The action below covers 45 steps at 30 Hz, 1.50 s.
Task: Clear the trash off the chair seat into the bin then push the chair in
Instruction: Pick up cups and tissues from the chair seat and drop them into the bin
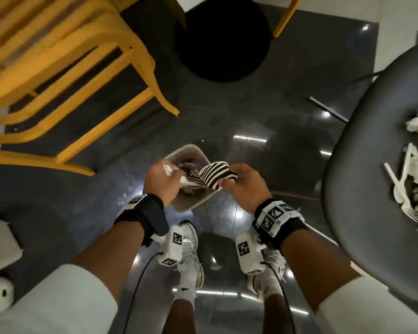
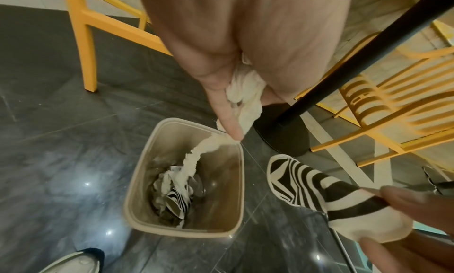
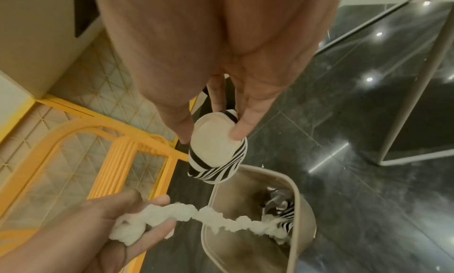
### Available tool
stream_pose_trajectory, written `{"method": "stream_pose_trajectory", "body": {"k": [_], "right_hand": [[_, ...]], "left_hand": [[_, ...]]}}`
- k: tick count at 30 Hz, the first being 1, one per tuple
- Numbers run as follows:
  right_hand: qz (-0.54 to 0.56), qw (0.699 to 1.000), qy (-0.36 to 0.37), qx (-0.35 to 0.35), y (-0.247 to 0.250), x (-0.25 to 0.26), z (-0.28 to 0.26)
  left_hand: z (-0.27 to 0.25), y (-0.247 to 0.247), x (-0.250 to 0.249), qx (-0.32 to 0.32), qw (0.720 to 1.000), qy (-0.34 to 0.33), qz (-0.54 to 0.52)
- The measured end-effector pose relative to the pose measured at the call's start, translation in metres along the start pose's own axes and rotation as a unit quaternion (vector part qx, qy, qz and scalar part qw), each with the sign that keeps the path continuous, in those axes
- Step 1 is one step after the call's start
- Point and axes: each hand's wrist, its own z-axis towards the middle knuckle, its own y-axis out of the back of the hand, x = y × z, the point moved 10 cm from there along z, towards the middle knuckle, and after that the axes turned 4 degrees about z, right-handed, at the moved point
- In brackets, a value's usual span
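Holding trash over the bin (image 1: 179, 203), both hands above its open rim.
Left hand (image 1: 161, 180) clenches a twisted white tissue (image 2: 245, 94) whose tail hangs into the bin; right hand (image 1: 245, 186) pinches a striped paper cup (image 1: 215, 174) over the rim. Bare floor (image 1: 263, 141) lies around the bin, between yellow chair (image 1: 58, 68) and dark chair seat (image 1: 372, 141), where more tissue and plastic forks (image 1: 401, 186) remain.
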Motion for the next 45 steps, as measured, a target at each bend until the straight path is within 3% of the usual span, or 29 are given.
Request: {"method": "stream_pose_trajectory", "body": {"k": [4,9,14,17,20,24,27,29,34,37,42,45], "right_hand": [[-0.007,1.000,-0.017,0.004,-0.033,-0.001,0.011],[-0.026,0.999,-0.005,0.018,-0.055,0.005,0.019],[-0.060,0.994,0.017,0.089,-0.069,0.000,0.013],[-0.102,0.991,0.002,0.091,-0.060,-0.014,0.006],[-0.123,0.991,-0.006,0.053,-0.026,-0.026,0.000],[-0.039,0.999,0.000,-0.009,0.041,-0.023,-0.011],[-0.023,0.997,0.016,-0.067,0.106,-0.014,-0.019],[0.003,0.993,0.030,-0.116,0.160,-0.011,-0.030],[0.062,0.956,0.032,-0.283,0.313,-0.062,-0.083],[0.023,0.951,-0.006,-0.308,0.373,-0.106,-0.116],[-0.039,0.953,0.002,-0.300,0.426,-0.140,-0.145],[-0.107,0.933,0.017,-0.344,0.458,-0.143,-0.161]], "left_hand": [[0.013,0.024,0.014,-0.030,0.999,-0.010,0.026],[0.022,0.008,0.017,0.014,0.999,-0.035,0.012],[0.023,-0.026,0.021,0.074,0.997,-0.029,0.008],[0.026,-0.031,0.022,0.068,0.996,-0.028,0.060],[0.029,-0.033,0.007,0.049,0.984,-0.051,0.162],[0.013,-0.065,-0.056,0.058,0.962,-0.136,0.230],[-0.021,-0.094,-0.126,0.049,0.960,-0.196,0.195],[-0.051,-0.127,-0.184,0.060,0.948,-0.270,0.156],[-0.140,-0.242,-0.304,0.116,0.866,-0.456,0.168],[-0.195,-0.320,-0.345,0.162,0.798,-0.527,0.244],[-0.231,-0.424,-0.347,0.231,0.693,-0.534,0.425],[-0.232,-0.451,-0.343,0.212,0.647,-0.535,0.500]]}}
